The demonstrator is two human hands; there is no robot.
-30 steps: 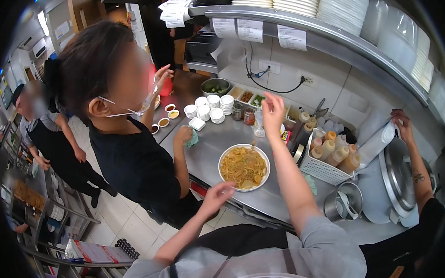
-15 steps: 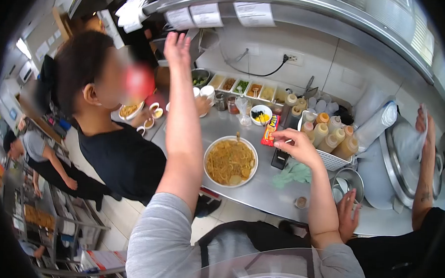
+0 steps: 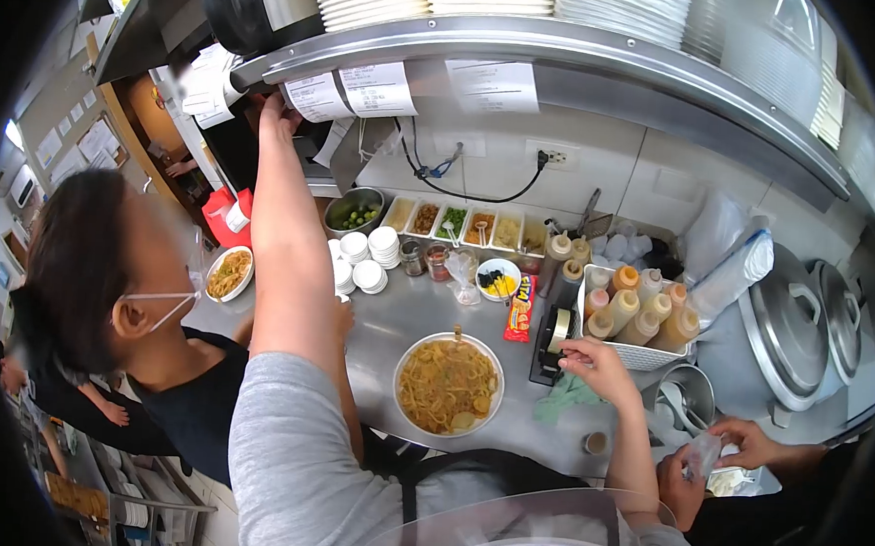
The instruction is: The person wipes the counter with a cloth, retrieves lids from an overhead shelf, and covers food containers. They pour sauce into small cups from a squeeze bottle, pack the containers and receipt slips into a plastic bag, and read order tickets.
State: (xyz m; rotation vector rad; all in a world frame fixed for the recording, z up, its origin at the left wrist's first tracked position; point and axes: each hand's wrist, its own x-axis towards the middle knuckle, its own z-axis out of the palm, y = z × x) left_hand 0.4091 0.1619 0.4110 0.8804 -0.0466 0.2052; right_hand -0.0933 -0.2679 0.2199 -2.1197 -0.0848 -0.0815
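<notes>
My left hand (image 3: pixel 276 116) is stretched up to the shelf rail, beside a hanging printed slip (image 3: pixel 315 97); its fingertips are partly hidden, and I cannot tell whether they grip the paper. My right hand (image 3: pixel 601 370) has its thumb and fingers pinched together beside the tape roll (image 3: pixel 558 330) on a black tape dispenser (image 3: pixel 541 367). Whether a piece of tape is between those fingers is too small to see. A red packet (image 3: pixel 520 311) lies just left of the dispenser. In front of me stands a large round bowl of noodles (image 3: pixel 449 386).
Sauce bottles fill a white basket (image 3: pixel 639 358) at right, near large lidded pots (image 3: pixel 787 318). Topping trays (image 3: pixel 452 223) and stacked small cups (image 3: pixel 370 260) line the back. One co-worker stands at left; another person's hands (image 3: pixel 707 470) handle a clear bag at lower right.
My view has tilted up. My left hand, raised and open before, has reached the slips. My right hand has moved from over the red packet to the tape dispenser.
</notes>
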